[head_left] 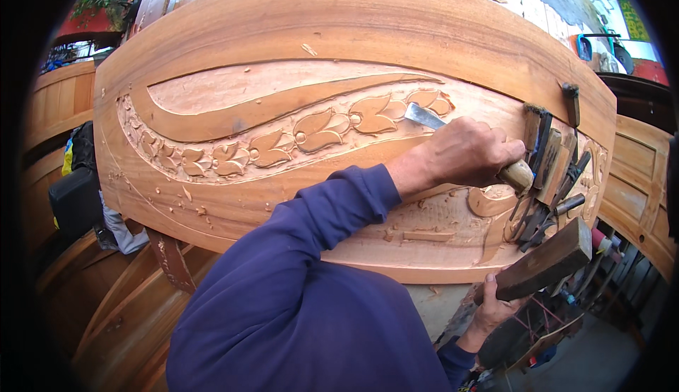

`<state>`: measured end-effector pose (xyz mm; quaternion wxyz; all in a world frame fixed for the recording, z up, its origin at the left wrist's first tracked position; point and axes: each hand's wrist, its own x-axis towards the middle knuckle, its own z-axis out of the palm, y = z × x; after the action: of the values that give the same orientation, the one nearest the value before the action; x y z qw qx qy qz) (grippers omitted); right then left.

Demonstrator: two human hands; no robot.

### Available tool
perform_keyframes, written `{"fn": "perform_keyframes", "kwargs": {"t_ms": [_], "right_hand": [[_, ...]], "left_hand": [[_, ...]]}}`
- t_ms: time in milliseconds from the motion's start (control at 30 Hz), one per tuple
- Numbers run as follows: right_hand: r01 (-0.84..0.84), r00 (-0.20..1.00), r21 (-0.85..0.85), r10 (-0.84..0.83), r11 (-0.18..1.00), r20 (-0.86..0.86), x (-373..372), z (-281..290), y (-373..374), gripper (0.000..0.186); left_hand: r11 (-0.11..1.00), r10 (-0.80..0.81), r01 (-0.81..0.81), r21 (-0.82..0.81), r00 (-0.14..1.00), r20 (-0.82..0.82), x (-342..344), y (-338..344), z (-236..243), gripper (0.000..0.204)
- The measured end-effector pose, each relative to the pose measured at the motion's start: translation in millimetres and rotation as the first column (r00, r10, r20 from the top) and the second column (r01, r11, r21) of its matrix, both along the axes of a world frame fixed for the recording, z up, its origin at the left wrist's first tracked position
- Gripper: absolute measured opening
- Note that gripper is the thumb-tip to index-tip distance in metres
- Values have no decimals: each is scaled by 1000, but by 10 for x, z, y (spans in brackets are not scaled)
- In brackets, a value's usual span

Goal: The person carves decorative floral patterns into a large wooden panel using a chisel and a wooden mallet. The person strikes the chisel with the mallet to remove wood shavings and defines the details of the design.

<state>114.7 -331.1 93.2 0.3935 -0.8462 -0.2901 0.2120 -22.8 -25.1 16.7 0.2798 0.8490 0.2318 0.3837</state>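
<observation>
My left hand [467, 153] reaches across the carved wooden panel [332, 20], closed round a chisel. The chisel's flat steel blade [423, 116] points up and left, its edge at the last carved flower [431, 100] of a curved row. The round wooden handle [518, 177] comes out behind my fist. Off the panel's near right edge, my right hand [493, 314] is closed on a thick dark wooden block [544, 261], tilted up to the right, with the thumb along its side. Most of the right fingers are hidden beneath the block.
Several carving tools [555, 162] with wooden and dark handles lie heaped on the panel's right end. A brush [570, 102] lies just beyond them. Wood chips [187, 194] are scattered over the carving. Panelled wooden doors [636, 180] stand at right, and a black case [78, 204] at left.
</observation>
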Motion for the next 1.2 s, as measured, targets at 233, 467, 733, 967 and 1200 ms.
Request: {"fn": "perform_keyframes", "kwargs": {"t_ms": [233,467,733,967,1200], "right_hand": [[-9,1000,62,10,998,-6,-28,41,294,49],[-28,992,235,56,972,-115,16,30,598,55],[-27,988,92,41,995,-148,-429,-353,1087,74],[105,986,225,-72,969,-153,-335,-387,1253,91],[45,989,202,-16,978,-145,-130,-385,1260,84]], "left_hand": [[997,73,-74,19,996,49,28,-4,-88,18],[993,116,-117,21,991,64,41,2,-43,17],[988,154,-155,7,986,66,64,18,-66,15],[982,186,-186,7,982,26,61,12,-119,13],[974,227,-227,3,974,-23,79,25,-171,13]]}}
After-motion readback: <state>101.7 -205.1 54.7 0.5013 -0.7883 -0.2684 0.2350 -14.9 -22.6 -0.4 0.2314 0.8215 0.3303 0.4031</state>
